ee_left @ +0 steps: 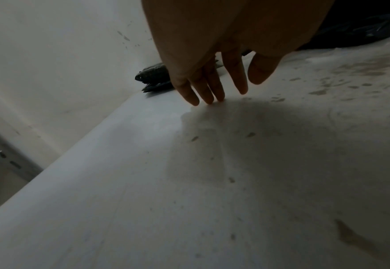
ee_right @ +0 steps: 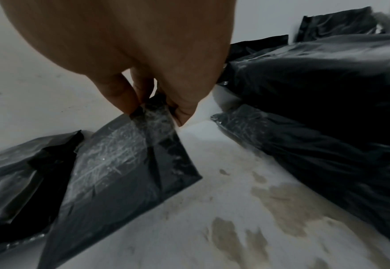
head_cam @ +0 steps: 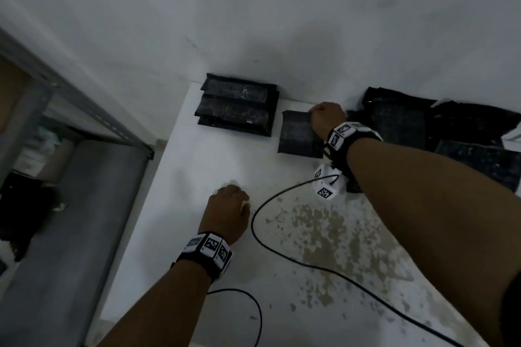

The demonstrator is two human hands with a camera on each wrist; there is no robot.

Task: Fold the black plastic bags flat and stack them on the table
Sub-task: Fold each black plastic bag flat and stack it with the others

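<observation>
Seen from the head camera, the right hand [head_cam: 327,118] is pinching the far corner of a folded black bag [head_cam: 300,136] lying on the white table [head_cam: 214,166] between the finished stack [head_cam: 238,104] by the wall and the loose heap of unfolded bags [head_cam: 439,132] to the right; the left hand [head_cam: 229,210] is hovering nearer the person, well apart from every bag. In the left wrist view, its fingers [ee_left: 212,87] are hanging straight and relaxed above the tabletop, holding nothing, with the stack partly hidden behind them. In the right wrist view, thumb and fingertips [ee_right: 122,98] are gripping the bag's corner [ee_right: 152,111], the rest of the sheet trailing down onto the table beside the stack [ee_right: 21,178]. Held by one corner only, the slick plastic is likely to spring open or slide askew in transfer, and dragging it could be knocking the stack out of line.
</observation>
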